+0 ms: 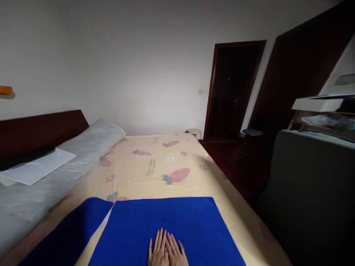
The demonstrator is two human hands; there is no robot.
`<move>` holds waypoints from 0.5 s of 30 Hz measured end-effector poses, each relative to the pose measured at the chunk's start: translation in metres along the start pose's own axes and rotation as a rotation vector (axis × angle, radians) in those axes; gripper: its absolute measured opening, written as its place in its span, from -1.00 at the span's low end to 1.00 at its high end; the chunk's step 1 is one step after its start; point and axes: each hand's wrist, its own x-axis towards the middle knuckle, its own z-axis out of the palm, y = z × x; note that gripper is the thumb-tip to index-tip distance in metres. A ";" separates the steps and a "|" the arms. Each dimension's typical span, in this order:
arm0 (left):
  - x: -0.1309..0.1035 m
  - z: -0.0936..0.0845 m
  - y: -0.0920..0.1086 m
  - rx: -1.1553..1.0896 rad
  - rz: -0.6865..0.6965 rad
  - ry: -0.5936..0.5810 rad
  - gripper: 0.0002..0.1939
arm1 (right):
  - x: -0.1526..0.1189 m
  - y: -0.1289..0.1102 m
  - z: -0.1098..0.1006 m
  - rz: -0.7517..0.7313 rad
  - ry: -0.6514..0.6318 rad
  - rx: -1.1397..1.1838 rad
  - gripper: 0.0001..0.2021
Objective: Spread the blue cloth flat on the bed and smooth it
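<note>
Left hand (159, 254) and right hand (176, 254) laid flat, backs upward and fingers extended, side by side on a blue cloth (166, 214). The cloth lies beneath the hands, spreading left, right and far of them across a patterned bedsheet (155, 157). A second blue cloth (73, 225) lies just beside it, left.

Matt, smooth blue cloth (166, 214); fabric bedsheet (155, 187); wooden headboard (41, 129).
</note>
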 end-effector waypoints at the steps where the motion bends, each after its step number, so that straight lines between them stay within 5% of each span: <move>1: 0.000 -0.001 0.001 0.003 0.005 0.006 -0.34 | 0.000 0.000 0.001 0.001 -0.014 0.002 -0.42; 10: 0.003 0.002 0.005 0.034 0.010 0.007 -0.29 | 0.004 -0.003 -0.013 0.096 -0.173 0.100 -0.42; 15: 0.000 -0.013 0.011 0.050 -0.007 -0.035 -0.22 | 0.001 0.001 -0.012 0.213 -0.058 0.091 -0.39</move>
